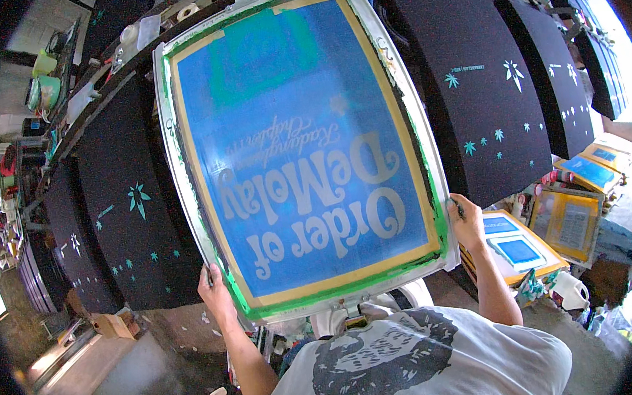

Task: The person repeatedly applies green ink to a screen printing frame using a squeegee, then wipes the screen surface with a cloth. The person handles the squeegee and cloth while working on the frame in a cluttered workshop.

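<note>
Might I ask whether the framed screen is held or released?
Held: left hand and right hand grip the framed screen on opposite sides.

Blue printing screen, silver-framed, yellow-bordered, pale lettering inverted, slightly tilted

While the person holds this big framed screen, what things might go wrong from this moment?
The left hand and right hand hold the framed screen near its near corners, so its far end might tilt if one grip slips.

Its edges look close to the printed black cloth at its right; a sideways swing could smear the prints, if wet, which I cannot tell.
</note>
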The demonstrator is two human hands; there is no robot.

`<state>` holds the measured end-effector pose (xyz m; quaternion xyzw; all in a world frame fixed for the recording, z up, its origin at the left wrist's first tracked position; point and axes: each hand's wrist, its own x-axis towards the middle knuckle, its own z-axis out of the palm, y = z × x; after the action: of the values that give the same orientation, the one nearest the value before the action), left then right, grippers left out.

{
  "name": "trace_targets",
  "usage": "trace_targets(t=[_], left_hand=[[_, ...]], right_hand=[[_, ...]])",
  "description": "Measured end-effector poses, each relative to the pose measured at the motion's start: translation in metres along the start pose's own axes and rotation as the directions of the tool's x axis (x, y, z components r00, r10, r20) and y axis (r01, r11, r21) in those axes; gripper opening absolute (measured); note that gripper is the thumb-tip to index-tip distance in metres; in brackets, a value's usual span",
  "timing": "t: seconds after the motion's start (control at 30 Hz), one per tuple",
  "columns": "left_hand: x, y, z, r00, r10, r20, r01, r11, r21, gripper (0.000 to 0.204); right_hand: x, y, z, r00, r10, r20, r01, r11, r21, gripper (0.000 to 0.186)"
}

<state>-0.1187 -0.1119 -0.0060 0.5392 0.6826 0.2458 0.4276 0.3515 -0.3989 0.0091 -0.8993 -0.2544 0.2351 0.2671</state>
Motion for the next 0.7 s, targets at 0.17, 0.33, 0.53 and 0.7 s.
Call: trace_targets(t=[0.17,0.33,0.53,0.7], left_hand=[[0.000,0.008,0.002,1.000,0.027,0.002,-0.027,0.999,-0.021,0.031],[-0.004,0.019,0.003,0.999,-0.017,-0.035,0.019,0.998,0.051,0.030],[0.003,0.010,0.007,0.999,-0.024,0.027,0.022,0.998,0.052,0.031],[0.003,0.011,0.004,0.998,-0.057,0.040,0.053,0.995,0.085,0.033]], right_hand=[[0.000,0.003,-0.005,0.999,0.041,0.012,-0.041,0.999,-0.001,0.029],[0.002,0.001,-0.005,0.999,0.051,0.013,-0.051,0.999,-0.007,0.028],[0.006,-0.006,0.001,0.999,0.041,0.018,-0.041,0.999,0.005,0.027],[0.006,0.000,0.008,0.999,0.051,0.004,-0.051,0.999,0.009,0.027]])
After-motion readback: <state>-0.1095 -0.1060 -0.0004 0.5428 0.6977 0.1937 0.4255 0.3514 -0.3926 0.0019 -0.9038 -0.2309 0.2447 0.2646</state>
